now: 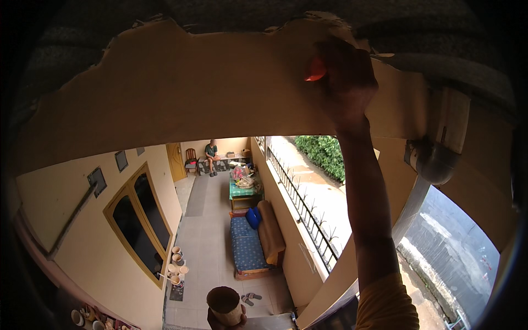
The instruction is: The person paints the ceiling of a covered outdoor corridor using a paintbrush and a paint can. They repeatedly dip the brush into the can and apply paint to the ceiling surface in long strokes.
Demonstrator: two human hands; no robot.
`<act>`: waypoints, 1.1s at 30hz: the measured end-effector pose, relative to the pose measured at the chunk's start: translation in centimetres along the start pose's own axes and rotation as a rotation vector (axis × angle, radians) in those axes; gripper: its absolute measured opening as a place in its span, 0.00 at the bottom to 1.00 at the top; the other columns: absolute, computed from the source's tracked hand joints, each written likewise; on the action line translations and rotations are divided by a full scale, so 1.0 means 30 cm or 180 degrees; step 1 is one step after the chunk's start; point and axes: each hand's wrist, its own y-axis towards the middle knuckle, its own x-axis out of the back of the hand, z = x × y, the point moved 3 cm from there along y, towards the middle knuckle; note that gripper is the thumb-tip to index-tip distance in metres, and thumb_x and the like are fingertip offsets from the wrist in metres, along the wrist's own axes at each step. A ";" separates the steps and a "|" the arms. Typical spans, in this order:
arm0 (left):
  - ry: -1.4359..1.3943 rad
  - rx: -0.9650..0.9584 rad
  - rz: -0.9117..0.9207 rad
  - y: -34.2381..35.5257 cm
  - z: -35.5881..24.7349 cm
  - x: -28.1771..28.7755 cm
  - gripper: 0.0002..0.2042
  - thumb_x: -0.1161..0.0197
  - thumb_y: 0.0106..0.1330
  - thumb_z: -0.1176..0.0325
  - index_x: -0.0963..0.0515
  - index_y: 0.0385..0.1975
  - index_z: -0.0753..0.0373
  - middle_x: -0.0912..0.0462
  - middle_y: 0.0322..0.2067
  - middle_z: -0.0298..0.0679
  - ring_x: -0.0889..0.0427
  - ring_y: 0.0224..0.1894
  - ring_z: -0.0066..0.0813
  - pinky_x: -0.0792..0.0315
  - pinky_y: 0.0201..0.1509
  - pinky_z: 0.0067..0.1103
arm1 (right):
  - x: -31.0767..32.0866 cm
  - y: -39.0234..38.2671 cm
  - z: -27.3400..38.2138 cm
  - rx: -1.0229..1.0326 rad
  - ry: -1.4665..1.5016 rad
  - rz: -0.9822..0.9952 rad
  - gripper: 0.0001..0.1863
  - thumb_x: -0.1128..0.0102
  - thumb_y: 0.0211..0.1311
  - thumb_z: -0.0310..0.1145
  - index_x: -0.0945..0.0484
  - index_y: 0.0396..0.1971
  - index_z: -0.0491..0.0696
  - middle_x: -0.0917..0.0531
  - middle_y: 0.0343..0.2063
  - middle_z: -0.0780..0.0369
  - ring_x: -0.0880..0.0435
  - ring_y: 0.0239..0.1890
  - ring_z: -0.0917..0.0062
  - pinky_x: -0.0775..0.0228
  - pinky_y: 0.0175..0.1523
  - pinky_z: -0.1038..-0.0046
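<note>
Gripping a glossy red handle with a tapering end (315,69), the right hand (351,82) is high up in front of a broad, smooth beige beam (220,82), near its ragged upper edge. The fingers are curled into a tight fist, and only the handle's red end shows, pointing left and slightly downward; its long axis runs into the fist, which hides the rest, so I cannot tell what the far end is or whether it touches the beam. A ribbed yellow sleeve (388,305) covers the upper part of that arm.

Low in the view, the left hand (242,317) is partly open, curved around the underside and side of a round brown-and-tan container (224,298). Its mouth faces up, with its long axis roughly upright. Beyond and below it, a pair of dark sandals (251,298) lies on the pale tiled floor (212,247), near a blue patterned cushioned bench (246,242). A bent grey pipe (440,162) stands right of the raised arm.
</note>
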 end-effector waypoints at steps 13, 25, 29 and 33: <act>0.1235 -0.0427 -0.0105 0.037 0.121 0.154 0.36 0.35 0.59 0.40 0.31 0.64 0.53 0.24 0.58 0.45 0.26 0.60 0.52 0.21 0.53 0.47 | 0.083 -0.009 0.133 0.0327 0.0617 0.0042 0.18 0.30 0.35 0.29 0.14 0.34 0.53 0.14 0.39 0.62 0.16 0.36 0.70 0.21 0.36 0.70; 0.1387 -0.0401 -0.0087 0.041 0.178 0.196 0.36 0.36 0.60 0.39 0.31 0.64 0.56 0.24 0.57 0.47 0.26 0.60 0.52 0.21 0.52 0.47 | 0.141 -0.069 0.131 0.0423 0.0523 -0.0004 0.12 0.32 0.40 0.33 0.18 0.30 0.56 0.14 0.39 0.62 0.16 0.36 0.71 0.22 0.36 0.72; 0.1474 -0.0395 -0.0063 0.047 0.197 0.201 0.35 0.37 0.61 0.40 0.31 0.64 0.56 0.23 0.56 0.47 0.26 0.59 0.52 0.20 0.51 0.45 | 0.149 -0.092 -0.012 -0.0151 -0.0068 0.0245 0.14 0.30 0.43 0.26 0.15 0.34 0.55 0.13 0.40 0.63 0.15 0.39 0.69 0.20 0.40 0.69; 0.1541 -0.0430 -0.0070 0.048 0.217 0.225 0.35 0.38 0.62 0.40 0.30 0.64 0.56 0.23 0.56 0.47 0.25 0.59 0.51 0.20 0.50 0.44 | 0.175 -0.116 0.060 -0.0123 0.0348 0.0659 0.15 0.28 0.41 0.26 0.15 0.33 0.54 0.13 0.40 0.63 0.15 0.39 0.70 0.20 0.42 0.70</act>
